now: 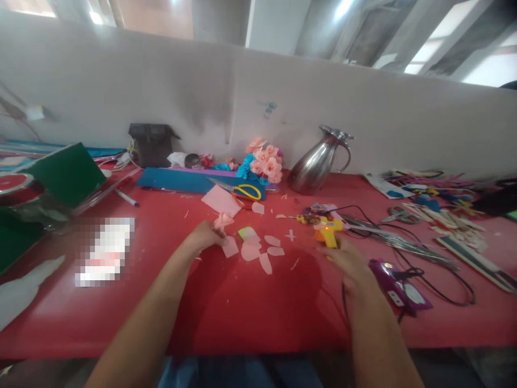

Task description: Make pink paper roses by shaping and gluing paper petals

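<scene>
My left hand [205, 237] is closed in a pinch on a small pink paper flower [223, 220], just above the table. Below its fingertips lies a square piece of pink paper [230, 247]. To the right are several loose pink paper petals [251, 250] and a light green scrap [244, 233]. My right hand [345, 261] is wrapped round the handle of a yellow glue gun [329, 233], its nozzle side toward the left. Behind the petals, yellow-handled scissors [247, 191] rest by a pink paper sheet [220, 201].
A bunch of pink and blue paper flowers [267, 163] and a steel jug [317, 164] stand by the wall. On the right are a purple power strip [399, 285] with a black cable, green-handled scissors [399, 214] and a ruler-like strip [476, 263]. Green boards [68, 175] lie left.
</scene>
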`<state>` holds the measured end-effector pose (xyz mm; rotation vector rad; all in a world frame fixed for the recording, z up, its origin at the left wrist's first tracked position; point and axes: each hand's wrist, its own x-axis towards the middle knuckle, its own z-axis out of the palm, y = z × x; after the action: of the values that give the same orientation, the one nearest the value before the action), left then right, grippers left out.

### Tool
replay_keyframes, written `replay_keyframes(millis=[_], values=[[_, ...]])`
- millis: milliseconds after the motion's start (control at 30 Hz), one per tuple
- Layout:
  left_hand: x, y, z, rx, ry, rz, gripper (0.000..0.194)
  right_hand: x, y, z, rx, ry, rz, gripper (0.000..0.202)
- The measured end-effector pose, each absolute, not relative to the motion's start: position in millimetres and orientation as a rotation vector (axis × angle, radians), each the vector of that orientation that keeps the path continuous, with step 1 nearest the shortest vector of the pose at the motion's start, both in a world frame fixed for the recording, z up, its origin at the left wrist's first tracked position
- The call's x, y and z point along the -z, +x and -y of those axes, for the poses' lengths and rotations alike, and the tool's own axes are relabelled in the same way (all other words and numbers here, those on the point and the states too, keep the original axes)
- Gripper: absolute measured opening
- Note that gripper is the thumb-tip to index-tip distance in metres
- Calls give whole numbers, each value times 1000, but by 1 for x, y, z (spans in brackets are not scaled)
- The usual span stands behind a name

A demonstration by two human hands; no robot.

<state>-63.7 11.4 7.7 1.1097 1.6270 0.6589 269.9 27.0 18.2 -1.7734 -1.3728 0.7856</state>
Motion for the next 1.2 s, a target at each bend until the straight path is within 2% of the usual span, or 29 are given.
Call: replay_keyframes(millis=[100,200,500,767,1200], values=[[-7,-66,-14,-592,1196,-1638,11,-33,249,-6,-1196,-1521,1187,38],[-4,-68,-16,-549,1234,-1682,10,-39,220,10,-1386,-1427,1151,34],[8,-73,-19,-559,1300,-1652,14,-18,168,38,-1399,-1251,1562,49],[9,-73,-19,-544,1325,-1636,18,-13,157,49,-1166,-1399,1883,41],[5,-72,-19,-468,1409,-1681,18,-19,149,50,-1103,-1538,1987,38]])
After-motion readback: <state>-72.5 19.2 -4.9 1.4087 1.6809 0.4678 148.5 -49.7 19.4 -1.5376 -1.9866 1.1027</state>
